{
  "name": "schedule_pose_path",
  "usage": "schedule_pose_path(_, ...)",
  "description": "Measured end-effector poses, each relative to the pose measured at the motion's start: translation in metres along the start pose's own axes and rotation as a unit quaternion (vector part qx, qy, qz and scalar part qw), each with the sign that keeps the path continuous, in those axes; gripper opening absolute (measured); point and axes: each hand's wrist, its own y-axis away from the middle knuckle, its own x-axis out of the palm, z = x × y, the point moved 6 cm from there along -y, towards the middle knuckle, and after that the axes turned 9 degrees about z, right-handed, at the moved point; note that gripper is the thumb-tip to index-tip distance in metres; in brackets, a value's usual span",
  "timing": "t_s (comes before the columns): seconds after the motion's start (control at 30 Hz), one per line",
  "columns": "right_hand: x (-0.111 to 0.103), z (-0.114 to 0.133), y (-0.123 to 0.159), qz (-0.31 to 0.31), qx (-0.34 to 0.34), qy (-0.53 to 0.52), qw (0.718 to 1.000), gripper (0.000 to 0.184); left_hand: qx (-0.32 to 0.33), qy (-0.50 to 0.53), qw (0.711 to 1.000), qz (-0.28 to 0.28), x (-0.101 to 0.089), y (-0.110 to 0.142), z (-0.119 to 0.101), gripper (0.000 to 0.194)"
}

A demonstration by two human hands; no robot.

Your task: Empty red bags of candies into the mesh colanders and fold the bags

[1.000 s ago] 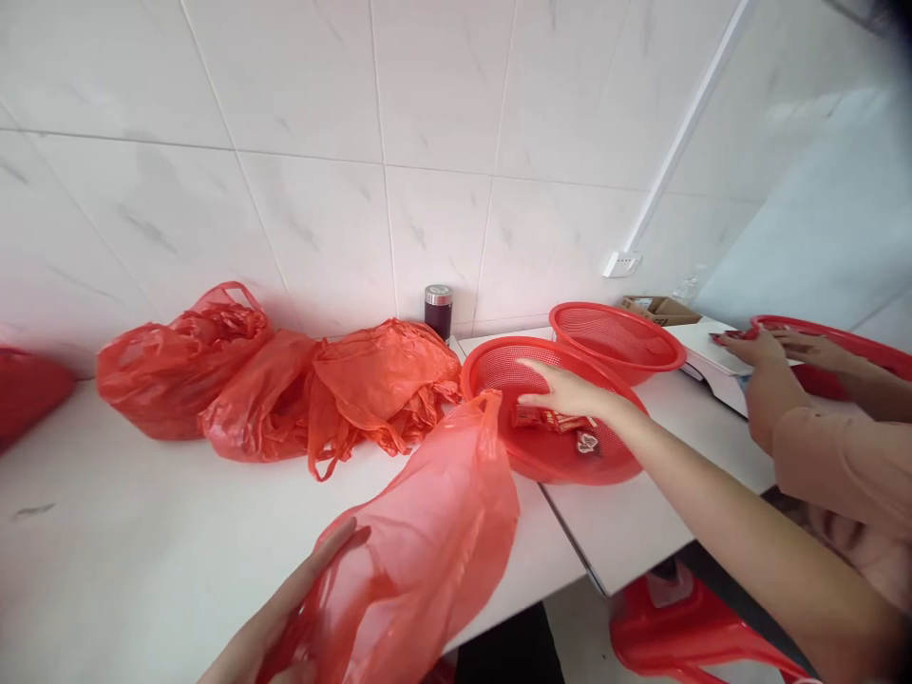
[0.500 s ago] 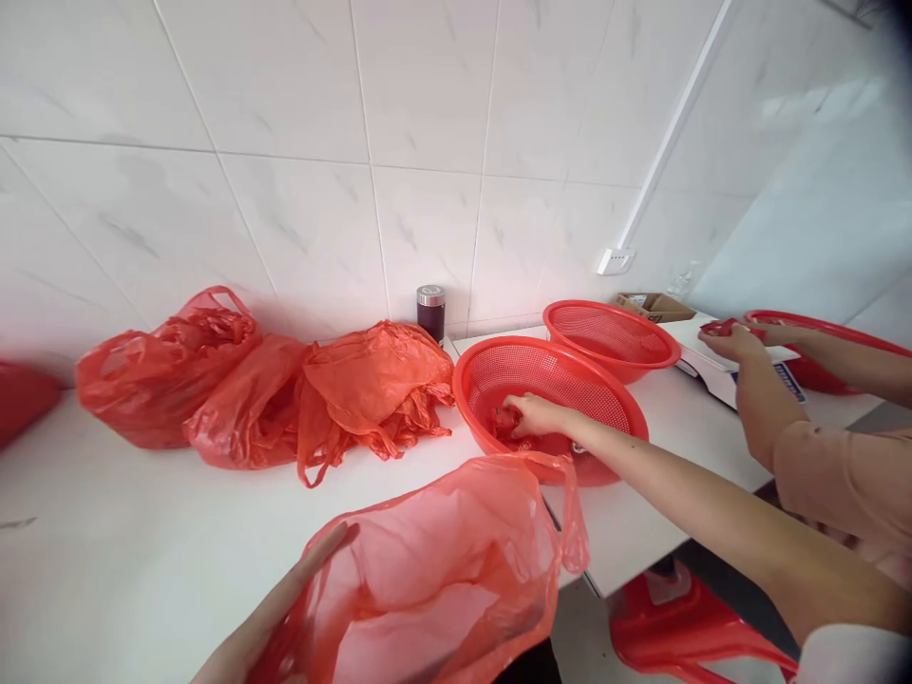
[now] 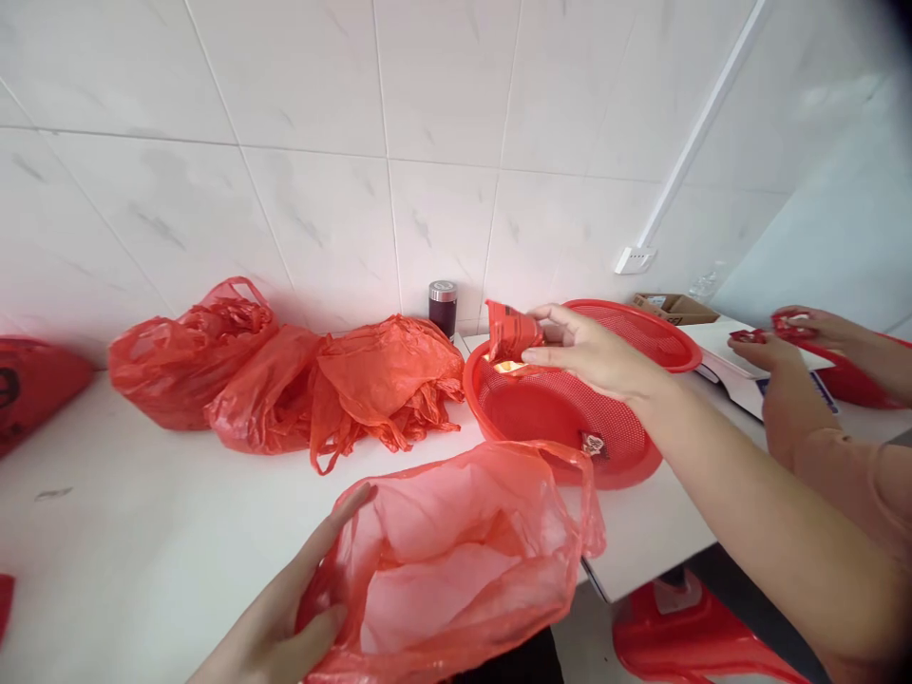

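My left hand (image 3: 303, 594) grips the near left rim of a red plastic bag (image 3: 456, 532), whose mouth gapes toward me with nothing visible inside. Above the left part of a red mesh basket (image 3: 562, 475), my right hand (image 3: 595, 351) pinches red wrapped packets (image 3: 511, 331) between thumb and fingers; their exact number is hidden. One small dark red wrapped piece (image 3: 593, 444) lies at the basket's right inner side.
Crumpled red plastic bags (image 3: 389, 375) and full-looking ones (image 3: 189, 366) line the wall, beside a dark flask (image 3: 443, 309). A second basket (image 3: 631, 332) stands behind. At right, a co-worker's hands (image 3: 773, 350) hold red packets over a white scale (image 3: 741, 380). A red stool (image 3: 684, 627) is below.
My right hand has risen out of the basket with red packets in its fingers. The bag stays in my left hand. The co-worker's hands have moved slightly apart.
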Motion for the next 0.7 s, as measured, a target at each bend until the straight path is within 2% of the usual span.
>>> schedule_pose_path(0.07, 0.04, 0.031, 0.011, 0.057, -0.031, -0.023, 0.998, 0.044, -0.005, 0.005, 1.0, -0.003, 0.005, -0.003, -0.004, 0.07)
schedule_pose_path(0.13, 0.088, 0.039, 0.021, 0.149, -0.03, 0.001, 0.988, 0.042, -0.003, 0.013, 1.0, 0.006, 0.009, -0.005, -0.008, 0.074)
schedule_pose_path(0.17, 0.112, 0.035, 0.027, 0.193, -0.028, 0.031, 0.98, 0.039, -0.003, 0.015, 1.0, 0.018, 0.011, -0.007, -0.01, 0.075)
schedule_pose_path(0.23, 0.145, 0.015, 0.034, 0.218, -0.016, 0.142, 0.965, 0.032, -0.005, 0.014, 0.999, 0.051, 0.013, -0.008, -0.013, 0.079)
schedule_pose_path(0.33, 0.163, -0.009, 0.038, 0.204, 0.004, 0.28, 0.938, 0.037, -0.026, 0.008, 0.996, 0.084, 0.013, -0.009, -0.012, 0.084)
schedule_pose_path(0.4, 0.156, -0.009, 0.037, 0.225, 0.007, 0.254, 0.941, 0.042, -0.045, 0.002, 0.996, 0.083, 0.011, -0.008, -0.009, 0.086)
schedule_pose_path(0.47, 0.132, -0.001, 0.032, 0.217, -0.006, 0.172, 0.961, 0.042, -0.044, -0.007, 0.996, 0.074, 0.008, -0.008, -0.006, 0.086)
schedule_pose_path(0.53, 0.09, -0.001, 0.022, 0.157, -0.006, 0.125, 0.98, 0.04, -0.028, -0.015, 0.997, 0.069, 0.007, -0.008, -0.005, 0.083)
schedule_pose_path(0.6, 0.043, -0.023, 0.014, 0.078, 0.043, 0.177, 0.98, 0.043, -0.017, -0.018, 0.997, 0.074, 0.009, -0.006, -0.005, 0.081)
schedule_pose_path(0.63, 0.021, -0.042, 0.013, 0.043, 0.091, 0.244, 0.964, 0.047, -0.018, -0.017, 0.997, 0.069, 0.008, -0.004, -0.005, 0.08)
schedule_pose_path(0.67, 0.004, -0.067, 0.015, 0.044, 0.169, 0.312, 0.934, 0.055, -0.018, -0.015, 0.998, 0.057, 0.007, -0.001, -0.005, 0.078)
schedule_pose_path(0.7, -0.01, -0.095, 0.022, 0.069, 0.267, 0.363, 0.89, 0.068, -0.017, -0.01, 0.999, 0.038, 0.005, 0.002, -0.005, 0.076)
